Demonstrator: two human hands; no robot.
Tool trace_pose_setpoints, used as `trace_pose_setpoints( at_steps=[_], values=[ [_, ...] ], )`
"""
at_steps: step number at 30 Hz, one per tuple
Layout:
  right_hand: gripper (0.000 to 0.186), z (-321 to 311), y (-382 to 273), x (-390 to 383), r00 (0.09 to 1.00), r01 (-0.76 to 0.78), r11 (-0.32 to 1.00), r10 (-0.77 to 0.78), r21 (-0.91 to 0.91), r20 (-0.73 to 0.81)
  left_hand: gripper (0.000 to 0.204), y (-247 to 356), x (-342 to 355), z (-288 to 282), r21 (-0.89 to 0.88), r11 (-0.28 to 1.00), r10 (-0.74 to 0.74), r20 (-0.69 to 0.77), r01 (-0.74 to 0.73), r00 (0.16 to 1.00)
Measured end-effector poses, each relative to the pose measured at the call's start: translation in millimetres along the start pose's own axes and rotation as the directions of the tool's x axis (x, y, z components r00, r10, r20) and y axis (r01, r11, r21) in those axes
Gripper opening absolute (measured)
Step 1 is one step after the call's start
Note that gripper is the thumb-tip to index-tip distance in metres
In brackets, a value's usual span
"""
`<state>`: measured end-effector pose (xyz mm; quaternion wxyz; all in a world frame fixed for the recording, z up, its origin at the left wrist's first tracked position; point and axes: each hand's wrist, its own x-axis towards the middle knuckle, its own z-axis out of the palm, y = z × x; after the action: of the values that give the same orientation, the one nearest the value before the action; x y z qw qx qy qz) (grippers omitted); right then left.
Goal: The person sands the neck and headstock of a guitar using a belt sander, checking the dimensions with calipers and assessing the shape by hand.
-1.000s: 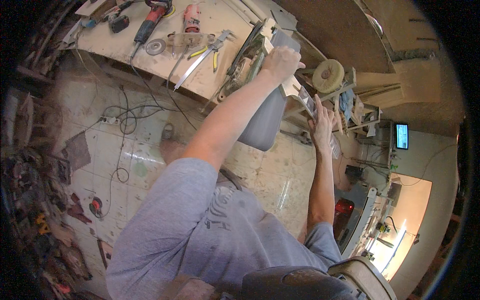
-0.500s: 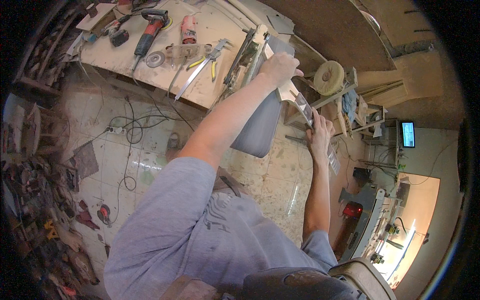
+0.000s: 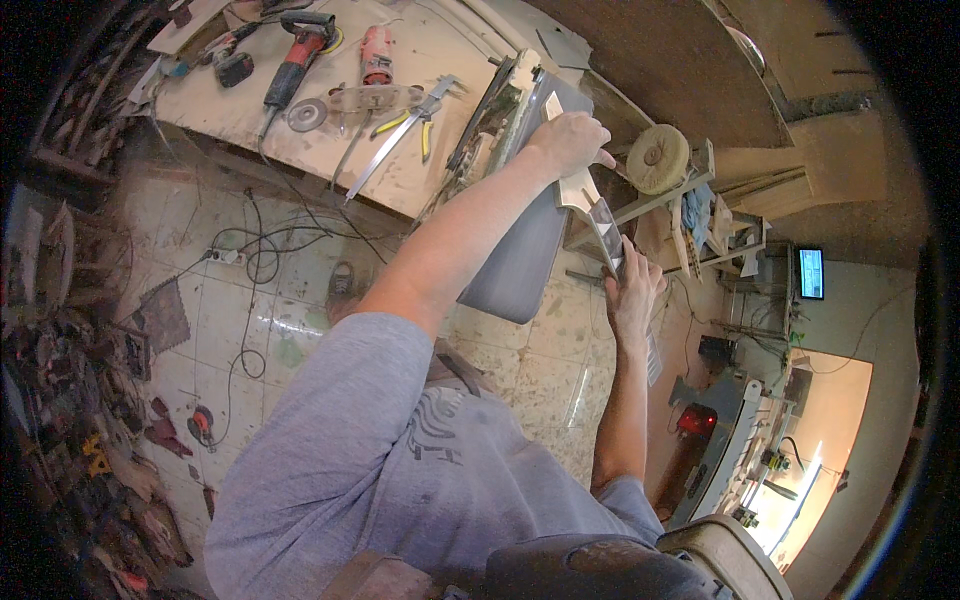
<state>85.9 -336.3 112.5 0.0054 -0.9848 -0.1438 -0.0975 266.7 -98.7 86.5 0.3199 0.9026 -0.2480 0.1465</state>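
A guitar neck [image 3: 577, 191] with a pale wooden headstock and a dark, light-inlaid fingerboard lies slantwise at the grey belt of a belt sander [image 3: 515, 265]. My left hand [image 3: 573, 143] is closed over the headstock, right above the belt. Lower down the neck, my right hand [image 3: 633, 298] wraps round the fingerboard part, off to the right of the belt. The neck's far end shows below the right wrist. Whether the wood touches the belt is hidden by my left hand.
Left of the sander, a workbench [image 3: 210, 105] bears a red angle grinder [image 3: 297, 62], calipers [image 3: 405, 130] and yellow-handled pliers [image 3: 427, 140]. A round buffing wheel [image 3: 657, 158] stands close right of my left hand. Cables [image 3: 262, 262] trail over the tiled floor.
My left hand has shifted slightly right and down with the headstock. The neck's lower end has swung a little left and down, the right hand moving with it.
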Motion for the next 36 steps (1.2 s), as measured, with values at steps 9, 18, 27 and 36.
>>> trace_pose_setpoints(
  at_steps=[9,18,27,36],
  values=[
    [0.081,3.4,7.0,-0.4,1.000,0.011,1.000,-0.011,0.019,-0.023,0.050,3.3,-3.6,0.6,0.009,1.000,0.025,-0.064,-0.024,0.998],
    [0.078,8.3,17.1,20.5,0.997,0.033,0.998,-0.030,0.049,-0.072,0.041,-10.1,-8.4,7.3,0.056,0.997,0.071,-0.231,-0.060,0.970],
    [0.073,18.2,15.6,23.2,0.991,-0.002,0.993,0.018,0.119,-0.134,0.038,-0.2,-7.1,-11.8,0.131,0.990,-0.037,-0.087,0.048,0.995],
    [0.068,31.4,29.4,27.0,0.985,-0.017,0.995,0.033,0.098,-0.170,0.036,-1.1,-8.2,2.8,0.135,0.989,-0.023,-0.245,0.058,0.969]
  ],
)
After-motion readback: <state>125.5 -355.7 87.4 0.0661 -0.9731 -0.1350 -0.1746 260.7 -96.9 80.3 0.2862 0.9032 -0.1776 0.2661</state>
